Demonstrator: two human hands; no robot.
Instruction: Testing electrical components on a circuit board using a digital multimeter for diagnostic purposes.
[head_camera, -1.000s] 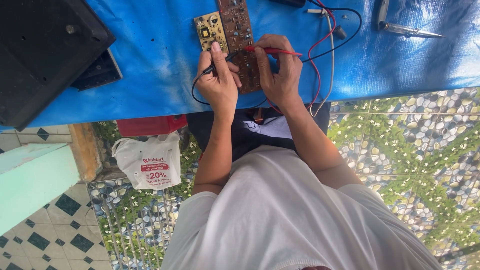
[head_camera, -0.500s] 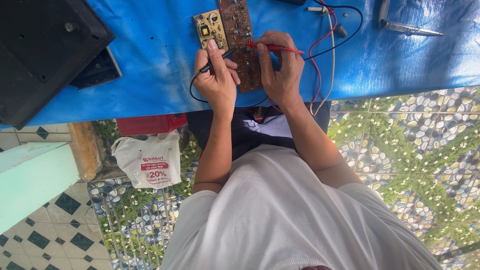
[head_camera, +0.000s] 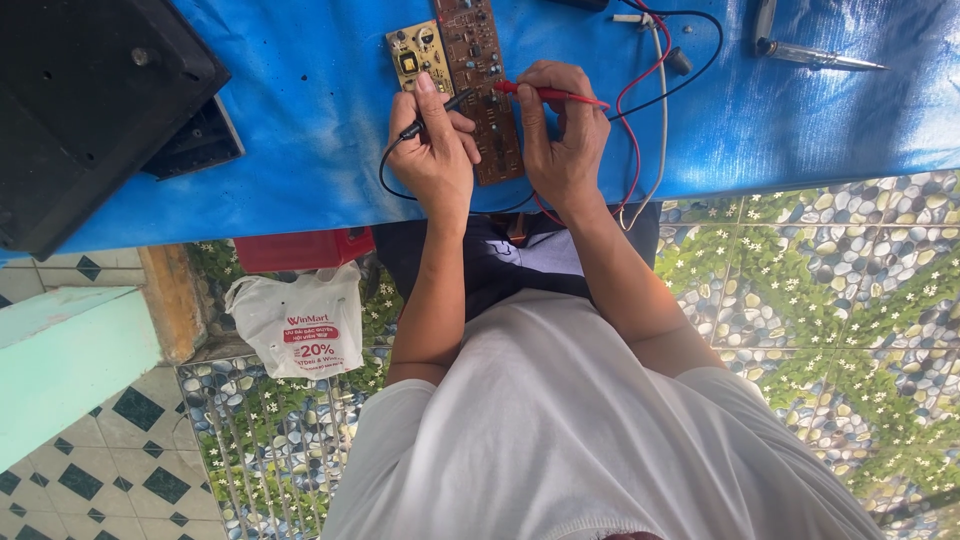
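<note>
Left hand (head_camera: 435, 150) is pinching a black probe (head_camera: 432, 113) and right hand (head_camera: 562, 140) is pinching a red probe (head_camera: 545, 95), both tips touching the brown circuit board (head_camera: 482, 80). The board is lying near the front edge of the blue-covered desk (head_camera: 300, 120), a yellowish board (head_camera: 418, 52) just beside it. A metal-tipped tool (head_camera: 815, 55) is resting toward the far right corner, a black casing (head_camera: 85, 100) at the left edge.
</note>
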